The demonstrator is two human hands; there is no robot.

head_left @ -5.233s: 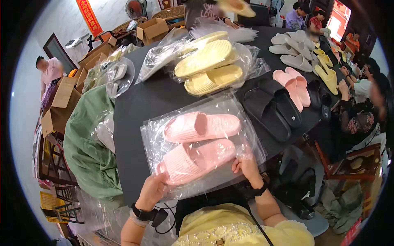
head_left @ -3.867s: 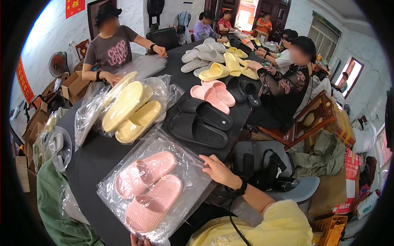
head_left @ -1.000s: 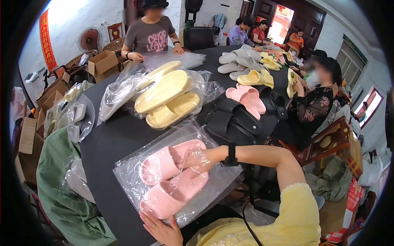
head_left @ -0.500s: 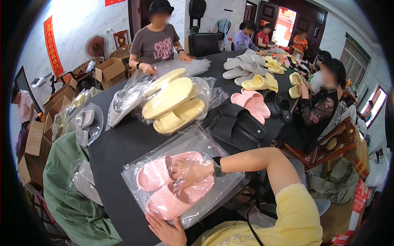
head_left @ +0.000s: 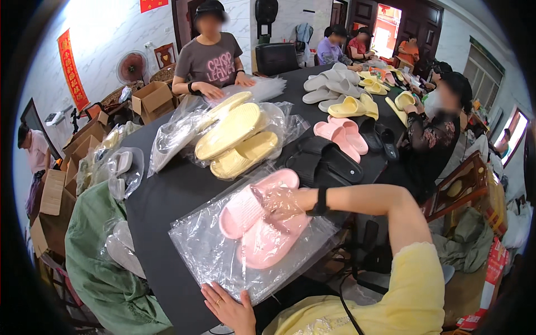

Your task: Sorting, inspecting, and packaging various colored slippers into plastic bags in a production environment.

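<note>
My right hand (head_left: 282, 201), fingers curled, pushes pink slippers (head_left: 262, 220) inside a clear bag (head_left: 206, 257); my left hand (head_left: 229, 304) lies flat, pinning its edge. I'd seat both slippers squarely.

A long black table (head_left: 167, 201) carried bagged and loose slippers.

Nearest lay a clear bag (head_left: 223, 262) holding pink slippers (head_left: 262, 223); beyond it sat a bag of yellow slippers (head_left: 240, 139), with black slippers (head_left: 324, 162) just beside. Farther along lay loose pink slippers (head_left: 340, 134), yellow ones (head_left: 352, 106) and grey ones (head_left: 329, 84), with a heap of empty clear bags (head_left: 262, 89) at the far left.
</note>
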